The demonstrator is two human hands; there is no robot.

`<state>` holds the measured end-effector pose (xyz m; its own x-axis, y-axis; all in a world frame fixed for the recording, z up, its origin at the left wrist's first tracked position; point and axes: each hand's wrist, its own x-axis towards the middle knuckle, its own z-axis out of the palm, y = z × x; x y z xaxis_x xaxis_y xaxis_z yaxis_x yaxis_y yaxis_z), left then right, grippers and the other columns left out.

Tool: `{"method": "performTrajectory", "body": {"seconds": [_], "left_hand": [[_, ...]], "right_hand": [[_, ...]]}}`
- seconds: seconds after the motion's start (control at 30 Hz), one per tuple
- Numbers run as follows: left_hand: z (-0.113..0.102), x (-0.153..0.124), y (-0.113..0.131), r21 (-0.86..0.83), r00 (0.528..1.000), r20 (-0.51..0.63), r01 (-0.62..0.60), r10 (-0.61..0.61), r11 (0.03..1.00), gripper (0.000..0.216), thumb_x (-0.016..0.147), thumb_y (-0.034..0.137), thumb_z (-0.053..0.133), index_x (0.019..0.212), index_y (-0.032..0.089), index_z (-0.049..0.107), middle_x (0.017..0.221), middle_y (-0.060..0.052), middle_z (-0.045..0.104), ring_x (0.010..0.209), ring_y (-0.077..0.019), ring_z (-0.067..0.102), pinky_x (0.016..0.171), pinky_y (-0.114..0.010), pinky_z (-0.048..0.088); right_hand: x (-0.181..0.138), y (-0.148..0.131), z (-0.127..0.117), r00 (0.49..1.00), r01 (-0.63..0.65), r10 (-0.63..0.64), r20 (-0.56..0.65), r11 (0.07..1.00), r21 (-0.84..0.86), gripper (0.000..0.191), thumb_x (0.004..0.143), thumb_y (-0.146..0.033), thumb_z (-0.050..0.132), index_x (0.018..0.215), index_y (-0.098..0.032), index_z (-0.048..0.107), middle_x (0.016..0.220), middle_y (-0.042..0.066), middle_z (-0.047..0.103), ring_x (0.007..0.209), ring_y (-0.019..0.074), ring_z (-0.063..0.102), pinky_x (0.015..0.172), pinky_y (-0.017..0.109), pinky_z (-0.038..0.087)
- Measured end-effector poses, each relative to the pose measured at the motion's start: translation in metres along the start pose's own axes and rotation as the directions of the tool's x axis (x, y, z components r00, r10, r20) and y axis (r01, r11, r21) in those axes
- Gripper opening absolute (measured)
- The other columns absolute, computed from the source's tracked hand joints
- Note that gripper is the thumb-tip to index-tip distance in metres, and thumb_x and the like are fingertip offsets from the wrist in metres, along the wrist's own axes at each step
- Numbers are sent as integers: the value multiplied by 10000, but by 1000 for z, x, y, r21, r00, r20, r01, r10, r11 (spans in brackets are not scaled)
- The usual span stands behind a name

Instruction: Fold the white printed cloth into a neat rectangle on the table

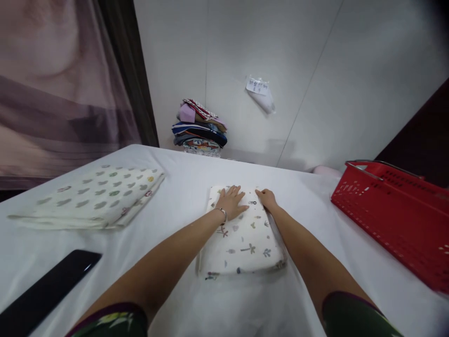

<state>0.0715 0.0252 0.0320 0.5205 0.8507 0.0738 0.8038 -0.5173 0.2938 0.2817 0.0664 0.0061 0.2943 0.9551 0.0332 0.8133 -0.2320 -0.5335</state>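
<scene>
A white cloth with small plant prints (245, 238) lies folded into a thick rectangle on the white-covered table. My left hand (230, 203) rests flat on its upper left part, fingers spread. At the cloth's far right corner, my right hand (268, 200) has its fingers curled, thumb and fingertips pinching the edge. Off to the left is another folded cream cloth (105, 192), printed with grey cloud-like shapes; neither hand touches it.
To the right stands a red plastic basket (393, 210) with a metal handle. A flat black object (52, 292) lies at the near left. Several folded fabrics (199, 126) are stacked beyond the table's far edge, by a wall with a taped-up labelled bag (260, 95).
</scene>
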Motion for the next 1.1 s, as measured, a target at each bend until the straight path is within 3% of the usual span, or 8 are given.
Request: {"method": "performTrajectory", "body": {"seconds": [0.13,0.2,0.27,0.33,0.47,0.67,0.83,1.1], "left_hand": [[18,18,-5,50,995,90,43,-47,998,744,789,667,208,1392,237,281,1496,-43,138,1378,-273,29,1087,-544,-20],[23,18,-8,61,998,62,28,-32,998,733,795,656,191,1393,241,278,1496,-42,138,1378,-270,29,1084,-544,-24],[25,16,-9,83,999,40,17,-21,996,688,810,606,231,1392,242,278,1495,-52,149,1377,-276,43,1077,-555,-22],[24,15,-9,117,999,38,2,-7,993,648,813,525,300,1397,245,263,1494,-55,155,1376,-279,47,1073,-559,-26],[22,15,-6,127,998,48,37,-44,991,627,811,422,314,1405,234,243,1493,-44,165,1378,-249,58,1088,-523,-23],[25,15,-7,88,998,20,64,-66,994,627,821,455,271,1394,201,277,1489,-36,181,1378,-230,72,1100,-499,-18],[24,15,-7,45,999,-20,48,-47,998,643,821,519,265,1376,197,309,1482,-44,207,1372,-232,109,1101,-501,2],[10,-1,-20,12,996,-9,91,-91,996,550,844,453,291,1327,203,373,1467,-53,254,1367,-205,144,1111,-451,81]], "right_hand": [[-10,-8,-7,1000,20,-20,-9,1000,-8,379,834,-414,446,1006,-121,615,983,92,643,897,190,578,786,269,411],[-24,-20,-8,987,152,-153,-53,988,-32,413,843,-370,429,1166,-138,539,1180,102,562,1087,202,499,919,294,357],[-42,-36,-5,920,388,-390,-36,919,-68,518,849,-370,415,1317,-147,401,1379,98,377,1280,199,307,1038,312,236],[-58,-48,1,830,556,-548,98,828,-72,647,848,-452,406,1404,-157,256,1468,82,202,1357,200,128,1085,341,133],[-67,-53,15,867,447,-389,310,884,-139,776,837,-626,279,1430,-135,181,1486,101,111,1371,224,50,1089,395,49],[-56,-39,16,932,340,-285,226,902,-267,778,848,-647,182,1407,-110,249,1487,111,87,1370,229,22,1080,426,27],[-54,-33,10,919,342,-267,291,906,-248,738,859,-629,169,1418,-148,216,1492,85,74,1371,205,28,1074,428,83],[-52,-26,13,947,279,-231,222,936,-215,791,831,-660,230,1421,-133,205,1494,108,34,1367,253,12,1075,402,128]]}}
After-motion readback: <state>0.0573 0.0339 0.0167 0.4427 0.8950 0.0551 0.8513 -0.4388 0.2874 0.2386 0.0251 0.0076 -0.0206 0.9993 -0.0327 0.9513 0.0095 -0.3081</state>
